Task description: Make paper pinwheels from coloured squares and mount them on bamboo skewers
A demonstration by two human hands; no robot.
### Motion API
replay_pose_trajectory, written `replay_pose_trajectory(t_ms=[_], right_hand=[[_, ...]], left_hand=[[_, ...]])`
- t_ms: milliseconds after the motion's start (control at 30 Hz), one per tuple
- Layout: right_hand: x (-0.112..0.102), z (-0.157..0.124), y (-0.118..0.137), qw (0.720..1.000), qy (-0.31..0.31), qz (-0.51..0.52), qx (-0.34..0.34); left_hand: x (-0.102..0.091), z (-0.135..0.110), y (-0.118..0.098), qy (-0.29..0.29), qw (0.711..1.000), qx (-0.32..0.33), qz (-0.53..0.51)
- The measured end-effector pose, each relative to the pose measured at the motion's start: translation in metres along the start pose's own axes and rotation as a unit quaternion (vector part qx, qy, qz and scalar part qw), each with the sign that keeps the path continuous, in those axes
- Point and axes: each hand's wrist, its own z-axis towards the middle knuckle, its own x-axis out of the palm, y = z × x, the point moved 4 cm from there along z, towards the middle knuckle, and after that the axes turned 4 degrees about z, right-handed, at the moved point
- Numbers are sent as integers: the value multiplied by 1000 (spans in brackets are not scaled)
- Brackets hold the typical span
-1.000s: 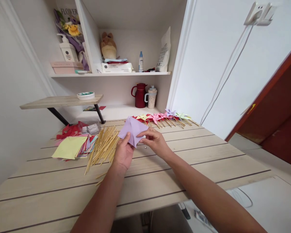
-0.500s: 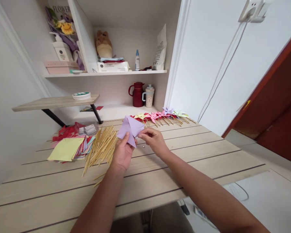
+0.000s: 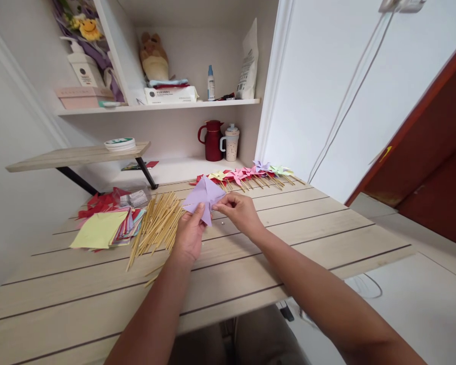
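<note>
A purple paper square (image 3: 202,194), cut in from its corners like a pinwheel, is held up over the table. My left hand (image 3: 190,234) grips its lower part, thumb on the front. At its right side, my right hand (image 3: 238,213) is closed with thumb and forefinger pinching near a paper corner; whether something small is also in that pinch I cannot make out. A heap of thin wooden sticks (image 3: 161,220) lies left of my left hand. Just below the right fingers, a tiny shiny bead-like piece (image 3: 223,223) rests on the table.
Left on the slatted table (image 3: 235,284) lie a stack of coloured paper squares (image 3: 99,230) and a clear plastic bag (image 3: 137,197). Finished pinwheels (image 3: 247,175) on sticks line the back edge. Behind stand a red jug (image 3: 213,142), a cup (image 3: 231,143) and a small raised shelf (image 3: 79,156).
The view has shifted, tilting slightly downward. My right fingers have moved inward over the purple paper, and its raised flap now looks flatter.
</note>
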Motion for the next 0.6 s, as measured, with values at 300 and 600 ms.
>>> replay_pose_trajectory(t_ms=[300,600], right_hand=[[-1,1,1,999,19,-37,20],[-2,1,1,998,29,-46,28]], left_hand=[[-2,0,0,-5,998,17,65],[1,-1,-2,-6,997,25,78]])
